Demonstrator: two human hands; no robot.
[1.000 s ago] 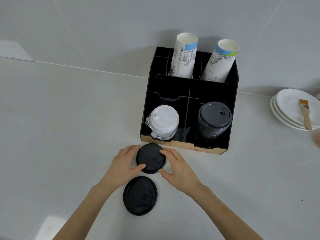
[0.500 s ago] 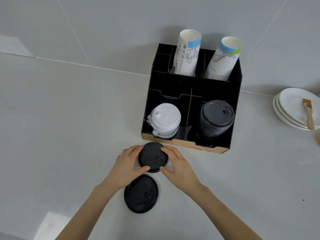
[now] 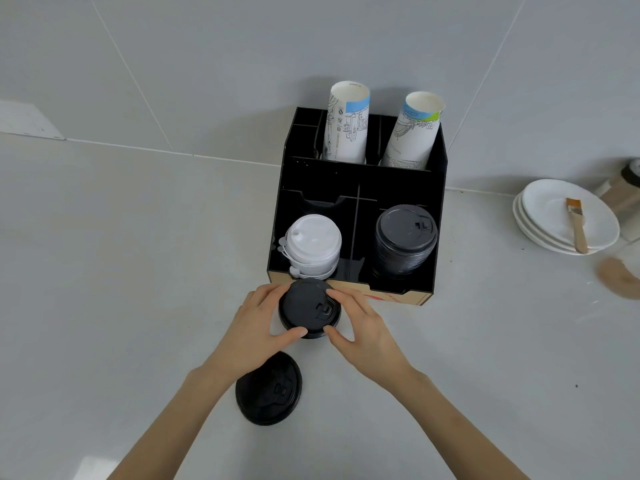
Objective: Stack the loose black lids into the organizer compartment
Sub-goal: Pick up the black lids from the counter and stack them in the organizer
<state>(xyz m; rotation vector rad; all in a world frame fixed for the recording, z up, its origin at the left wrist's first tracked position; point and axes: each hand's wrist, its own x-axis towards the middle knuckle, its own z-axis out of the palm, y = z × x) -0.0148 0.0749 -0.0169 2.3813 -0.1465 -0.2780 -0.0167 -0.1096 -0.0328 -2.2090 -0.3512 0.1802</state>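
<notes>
A loose black lid [image 3: 309,309] is held just in front of the black organizer [image 3: 360,178], my left hand [image 3: 258,323] gripping its left edge and my right hand [image 3: 360,327] its right edge. Whether it touches the counter I cannot tell. A second loose black lid [image 3: 269,388] lies flat on the counter below my left wrist. In the organizer's front right compartment stands a stack of black lids [image 3: 404,241]. Its front left compartment holds a stack of white lids [image 3: 311,247].
Two stacks of paper cups [image 3: 346,123] lean in the organizer's back compartments. A pile of white plates [image 3: 564,216] with a wooden brush [image 3: 576,225] on top sits at the right, next to a jar [image 3: 623,192] at the frame's edge. The wall rises behind.
Both hands keep their hold on the black lid; the lid and hands sit slightly closer to the organizer's front edge. The second lid has stayed on the counter.
</notes>
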